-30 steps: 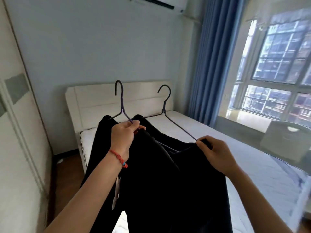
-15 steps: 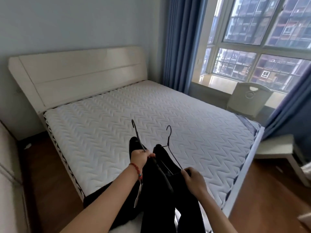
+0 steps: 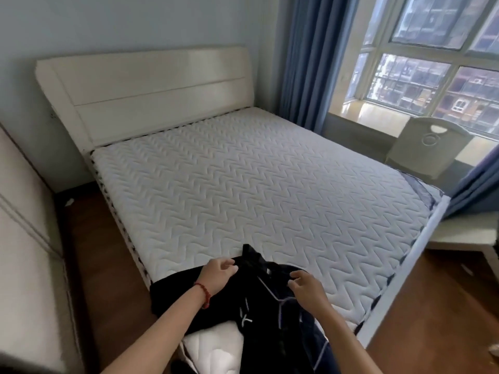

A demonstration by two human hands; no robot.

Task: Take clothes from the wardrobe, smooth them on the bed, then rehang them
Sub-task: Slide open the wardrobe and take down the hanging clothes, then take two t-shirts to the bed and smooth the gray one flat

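A heap of black clothes (image 3: 172, 295) lies on the near corner of the white quilted bed (image 3: 243, 184) and partly hangs over its edge. Thin grey hanger wire (image 3: 270, 289) shows among the folds, still inside the garments. My left hand (image 3: 217, 275), with a red bracelet at the wrist, hovers at the heap's upper left, fingers loosely curled and holding nothing. Over the right side of the heap my right hand (image 3: 307, 288) is the same, fingers relaxed just above the cloth.
The white wardrobe (image 3: 24, 238) runs along the left, with a narrow strip of wooden floor between it and the bed. A pale headboard (image 3: 151, 85) stands at the far end. Blue curtains (image 3: 305, 63), a chair (image 3: 424, 147) and a low white table (image 3: 464, 233) are at the right.
The two hangers with the black clothes came down from in front of me onto the bed's near corner. Both hands have let go of the hangers and now hover over the heap.
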